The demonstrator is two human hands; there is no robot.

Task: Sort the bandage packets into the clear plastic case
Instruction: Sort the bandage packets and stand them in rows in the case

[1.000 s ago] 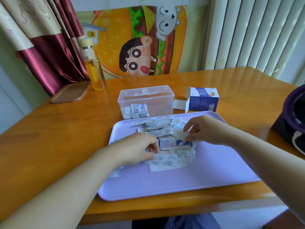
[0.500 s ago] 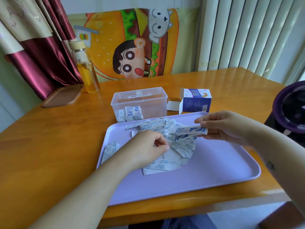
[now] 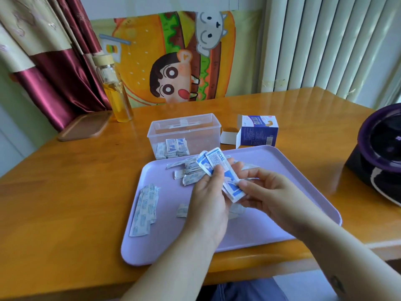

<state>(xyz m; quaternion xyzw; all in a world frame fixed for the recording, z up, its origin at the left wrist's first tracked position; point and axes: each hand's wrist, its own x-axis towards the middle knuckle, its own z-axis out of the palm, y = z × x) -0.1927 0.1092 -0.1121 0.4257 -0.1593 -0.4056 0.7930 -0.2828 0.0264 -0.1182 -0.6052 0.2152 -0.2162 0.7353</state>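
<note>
Left hand (image 3: 208, 196) and right hand (image 3: 269, 192) pinch a packet stack (image 3: 217, 166) I'm squaring; next, I'd lower it into the case (image 3: 201, 135).

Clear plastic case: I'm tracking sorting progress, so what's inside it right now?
A small cluster of bandage packets stands upright at the front left of the clear plastic case. They overlap, so any behind the front ones are covered and cannot be counted.

lilac tray (image 3: 293, 183), blue-and-white packets (image 3: 214, 160), clear case (image 3: 184, 130), seemingly navy box (image 3: 257, 136)
</note>
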